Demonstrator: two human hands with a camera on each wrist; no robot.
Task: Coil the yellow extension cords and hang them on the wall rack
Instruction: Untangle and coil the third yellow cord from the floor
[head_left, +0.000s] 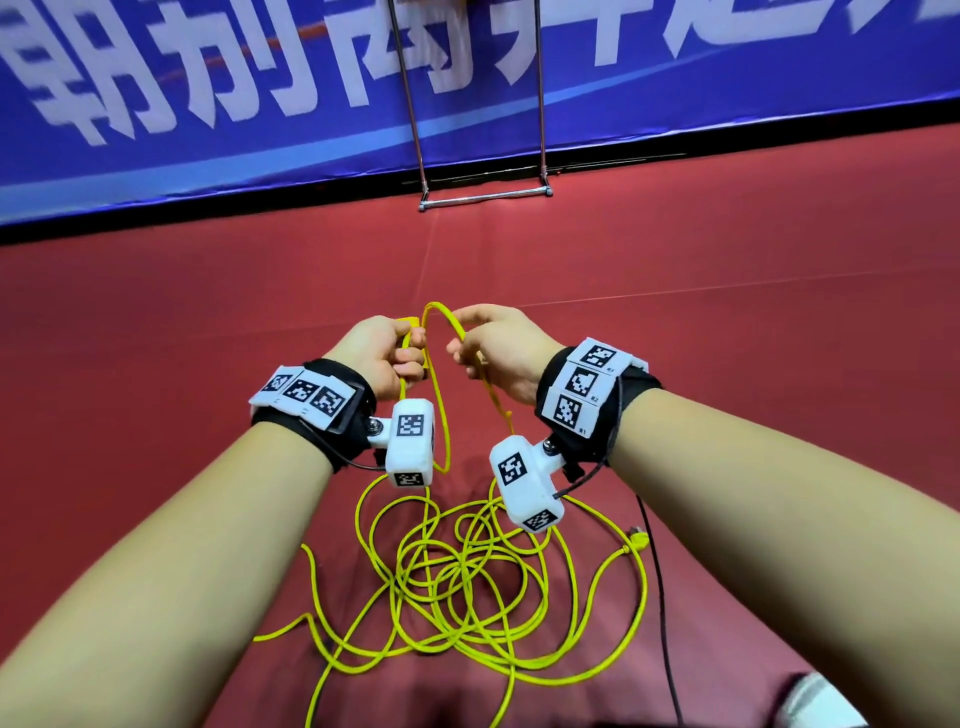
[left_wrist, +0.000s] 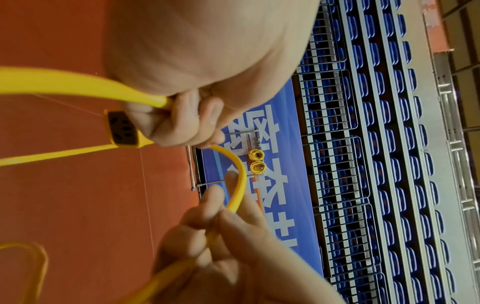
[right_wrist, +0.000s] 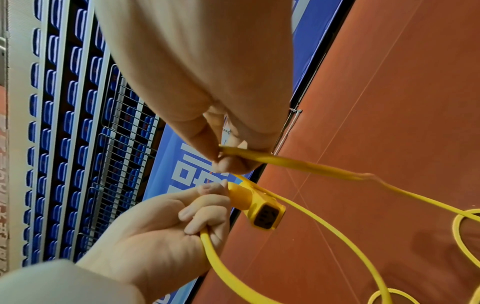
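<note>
Head view: the yellow cord (head_left: 451, 332) arches between both hands. Its socket end (left_wrist: 124, 130) is gripped in the curled left hand (head_left: 382, 358); the adjoining run is pinched by the right hand (head_left: 501, 345), just beside. The slack hangs toward the body into a tangled pile (head_left: 467, 587) on the red floor (head_left: 727, 291). The wall rack (head_left: 483, 200) stands well ahead, its approach unobstructed.

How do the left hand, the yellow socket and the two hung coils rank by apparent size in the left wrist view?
1. left hand, largest, though nearest the camera
2. socket
3. two coils, smallest, but far away on the rack
</note>
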